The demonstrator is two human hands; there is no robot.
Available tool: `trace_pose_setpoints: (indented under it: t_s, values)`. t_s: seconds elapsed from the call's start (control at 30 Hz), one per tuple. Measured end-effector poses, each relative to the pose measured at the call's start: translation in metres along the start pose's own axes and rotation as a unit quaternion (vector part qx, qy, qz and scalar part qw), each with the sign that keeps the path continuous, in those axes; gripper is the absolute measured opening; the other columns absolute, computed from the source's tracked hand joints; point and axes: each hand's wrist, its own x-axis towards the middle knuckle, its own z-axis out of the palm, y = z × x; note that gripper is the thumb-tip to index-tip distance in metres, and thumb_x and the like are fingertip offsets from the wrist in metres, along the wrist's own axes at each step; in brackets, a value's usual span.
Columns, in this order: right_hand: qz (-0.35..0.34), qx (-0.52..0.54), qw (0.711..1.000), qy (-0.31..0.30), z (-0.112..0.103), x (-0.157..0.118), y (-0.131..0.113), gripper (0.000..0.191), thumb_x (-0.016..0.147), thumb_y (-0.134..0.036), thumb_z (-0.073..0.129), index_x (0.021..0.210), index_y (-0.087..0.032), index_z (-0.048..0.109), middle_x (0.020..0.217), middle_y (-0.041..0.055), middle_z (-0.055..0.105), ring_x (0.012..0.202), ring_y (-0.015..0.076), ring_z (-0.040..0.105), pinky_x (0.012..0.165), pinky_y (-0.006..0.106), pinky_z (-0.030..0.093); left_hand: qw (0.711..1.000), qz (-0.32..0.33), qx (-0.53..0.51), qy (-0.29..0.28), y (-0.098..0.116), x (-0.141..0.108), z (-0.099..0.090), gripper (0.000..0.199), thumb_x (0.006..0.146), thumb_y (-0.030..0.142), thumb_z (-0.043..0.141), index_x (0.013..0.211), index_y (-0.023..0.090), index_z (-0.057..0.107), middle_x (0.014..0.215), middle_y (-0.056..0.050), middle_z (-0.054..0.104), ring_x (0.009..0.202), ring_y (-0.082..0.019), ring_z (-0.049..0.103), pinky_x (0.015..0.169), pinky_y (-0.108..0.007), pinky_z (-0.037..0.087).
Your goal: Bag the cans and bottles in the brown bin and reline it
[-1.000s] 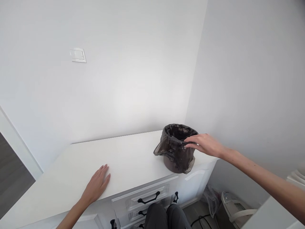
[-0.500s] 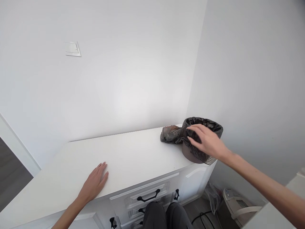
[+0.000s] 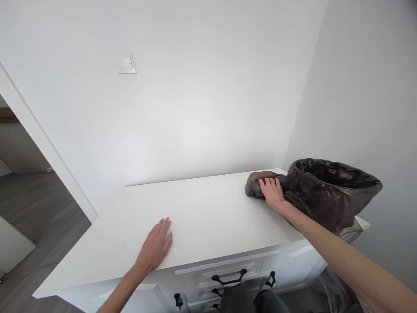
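Observation:
My left hand lies flat on the white cabinet top, fingers stretched out, holding nothing. At the right, my right hand is on a lumpy bundle wrapped in thin dark plastic, with its fingers curled over the top. Beside the bundle stands a wide-mouthed bin bag, black and see-through in places, its open rim facing up. Dark plastic runs from the bundle to this bag. My right forearm covers the lower part, so the bin seen earlier beneath the bag is hidden.
Black handles stick out from the cabinet's front, close to my knees. A light switch is on the wall behind. The right wall stands close to the bag. Clear plastic lies on the floor at the lower right.
My right hand has moved from above the bin's mouth to the bundle and curled over it. The bag's mouth looks wider and farther right. The view has shifted; my left hand stays flat.

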Motion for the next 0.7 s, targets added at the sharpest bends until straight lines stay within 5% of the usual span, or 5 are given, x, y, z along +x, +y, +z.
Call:
trace_pose_setpoints:
  t_s: [0.13,0.27,0.47,0.6,0.7]
  values:
    - [-0.063,0.024,0.998,-0.016,0.008,0.005,-0.019,0.049,0.079,-0.003,0.054,0.127,-0.012,0.060,0.117,0.0266,0.065,0.113,0.0415,0.061,0.104,0.059,0.042,1.000,0.001,-0.002,-0.001,-0.003,0.002,0.005,0.053,0.104,0.044,0.039,0.154,0.027,0.046,0.163,-0.004,0.047,0.153,-0.028,0.038,0.123,-0.050,0.039]
    - [-0.121,0.077,0.989,-0.021,0.015,0.006,-0.075,0.057,0.086,-0.014,0.063,0.141,-0.019,0.052,0.131,0.0205,0.063,0.123,0.0387,0.059,0.107,0.053,0.045,1.000,-0.003,-0.003,-0.006,-0.003,0.005,0.003,0.053,0.104,0.045,0.039,0.154,0.028,0.046,0.163,-0.003,0.047,0.153,-0.028,0.038,0.122,-0.050,0.041]
    - [-0.240,0.258,0.935,0.048,-0.025,-0.007,-0.116,0.052,0.101,-0.035,0.054,0.150,-0.025,0.040,0.147,0.0127,0.055,0.138,0.0302,0.050,0.115,0.050,0.043,1.000,-0.004,-0.005,-0.022,0.005,0.009,-0.005,0.052,0.104,0.046,0.038,0.151,0.026,0.048,0.162,-0.004,0.048,0.153,-0.028,0.039,0.120,-0.050,0.042]
    - [-0.021,0.337,0.930,0.147,-0.034,-0.030,-0.075,0.031,0.104,-0.034,0.042,0.130,-0.022,0.054,0.131,0.0151,0.060,0.124,0.0295,0.058,0.106,0.051,0.049,1.000,0.005,0.000,-0.013,0.005,0.009,-0.006,0.052,0.104,0.046,0.037,0.150,0.025,0.049,0.160,-0.005,0.051,0.151,-0.029,0.042,0.121,-0.051,0.041]
    - [0.159,0.413,0.882,0.162,-0.013,-0.056,-0.043,0.030,0.101,-0.041,0.042,0.117,-0.020,0.056,0.120,0.0161,0.060,0.105,0.0280,0.063,0.094,0.049,0.054,1.000,0.005,0.009,-0.008,0.007,0.009,-0.009,0.051,0.104,0.045,0.037,0.148,0.025,0.052,0.157,-0.006,0.054,0.147,-0.030,0.047,0.118,-0.050,0.044]
